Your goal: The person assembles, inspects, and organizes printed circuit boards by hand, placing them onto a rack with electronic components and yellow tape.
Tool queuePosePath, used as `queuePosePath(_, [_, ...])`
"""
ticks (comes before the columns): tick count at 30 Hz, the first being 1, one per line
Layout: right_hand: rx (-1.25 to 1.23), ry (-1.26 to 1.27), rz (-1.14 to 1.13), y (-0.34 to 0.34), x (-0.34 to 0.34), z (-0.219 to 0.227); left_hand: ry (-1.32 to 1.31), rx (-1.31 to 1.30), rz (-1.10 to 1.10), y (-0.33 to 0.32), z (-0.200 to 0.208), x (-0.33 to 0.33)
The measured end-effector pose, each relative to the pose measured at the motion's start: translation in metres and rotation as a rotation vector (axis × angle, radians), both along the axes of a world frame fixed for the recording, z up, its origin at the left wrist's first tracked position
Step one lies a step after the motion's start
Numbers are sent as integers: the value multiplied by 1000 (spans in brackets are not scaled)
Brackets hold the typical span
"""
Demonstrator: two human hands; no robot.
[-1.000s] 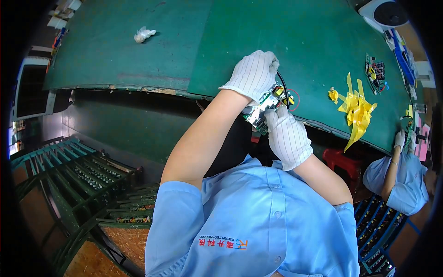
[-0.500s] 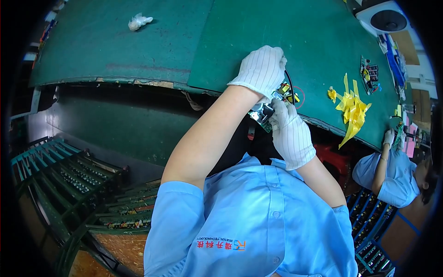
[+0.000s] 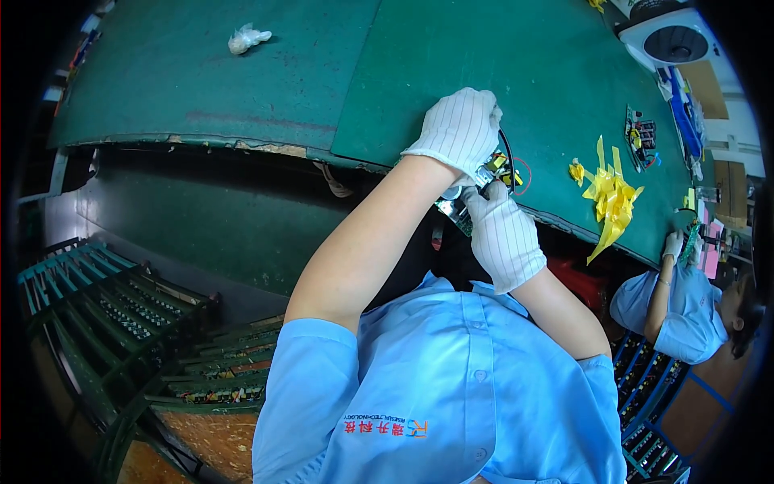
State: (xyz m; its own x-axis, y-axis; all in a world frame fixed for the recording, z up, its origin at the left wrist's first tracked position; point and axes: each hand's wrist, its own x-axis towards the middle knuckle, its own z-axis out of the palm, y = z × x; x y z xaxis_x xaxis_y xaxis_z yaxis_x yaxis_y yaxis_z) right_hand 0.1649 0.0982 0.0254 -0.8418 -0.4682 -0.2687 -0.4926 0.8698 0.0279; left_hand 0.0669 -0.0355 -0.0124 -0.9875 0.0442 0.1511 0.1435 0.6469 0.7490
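A circuit board [image 3: 456,214] with yellow and silver parts is held at the front edge of the green table [image 3: 306,73]. My left hand [image 3: 459,129], in a white striped glove, is closed over its far side, fingertips mostly hidden. From the near side my right hand [image 3: 505,238], gloved alike, grips the board with bent fingers near its middle. A black cable [image 3: 509,153] curves beside my left fingers, and a thin red wire [image 3: 528,173] loops out to the right of the board.
Crumpled yellow tape [image 3: 613,198] and another circuit board [image 3: 641,139] lie on the right. A whitish crumpled lump [image 3: 248,39] rests at the far left. Racks of boards [image 3: 145,310] stand at lower left. A co-worker [image 3: 673,298] in blue handles a board at the right.
My right hand has shifted slightly left, covering more of the board. The view has moved a little. My left hand keeps its hold.
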Motion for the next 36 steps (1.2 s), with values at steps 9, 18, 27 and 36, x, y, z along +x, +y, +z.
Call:
queuePosePath(9, [-494, 24, -68, 22, 2, -18, 7, 16, 1, 2, 4, -1])
queuePosePath(18, [-749, 220, -233, 122, -25, -9, 105, 193, -37, -22, 24, 15])
queuePosePath(27, [-446, 331, -425, 172, -66, -31, 331, -101, -41, -73, 17, 78])
queuePosePath(36, [-70, 32, -422, 163, -65, -3, 349, -414, -254, -37, 65, 117])
